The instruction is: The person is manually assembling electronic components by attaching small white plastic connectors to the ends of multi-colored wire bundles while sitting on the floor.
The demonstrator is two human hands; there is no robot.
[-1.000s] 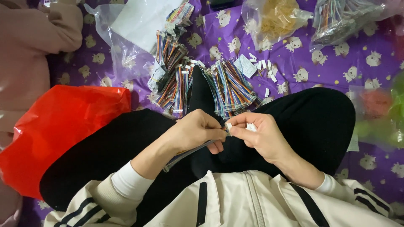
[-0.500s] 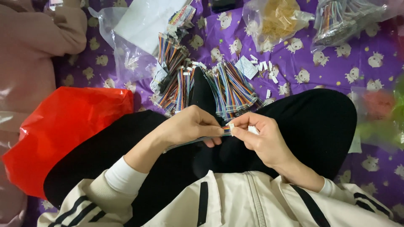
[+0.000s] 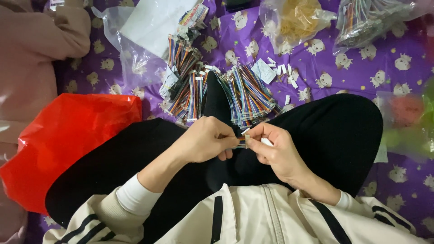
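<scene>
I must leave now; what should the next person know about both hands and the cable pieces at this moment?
Left hand: pinches one end of a small multicoloured wire piece.
Right hand: pinches the other end, at a small white part; details are too small to tell.
Both hands are above the lap, over black trousers.
Done: two heaps of coloured wire bundles lie on the purple cloth ahead.
Left: small white pieces are scattered there, and clear bags hold more wires. A red bag is on the left.

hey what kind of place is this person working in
Probably a home, with piecework done seated on a bed or floor: a purple cartoon-print sheet, clear plastic bags of parts, and piles of coloured wire bundles by the knees. Both hands pinch one small wire piece.
</scene>
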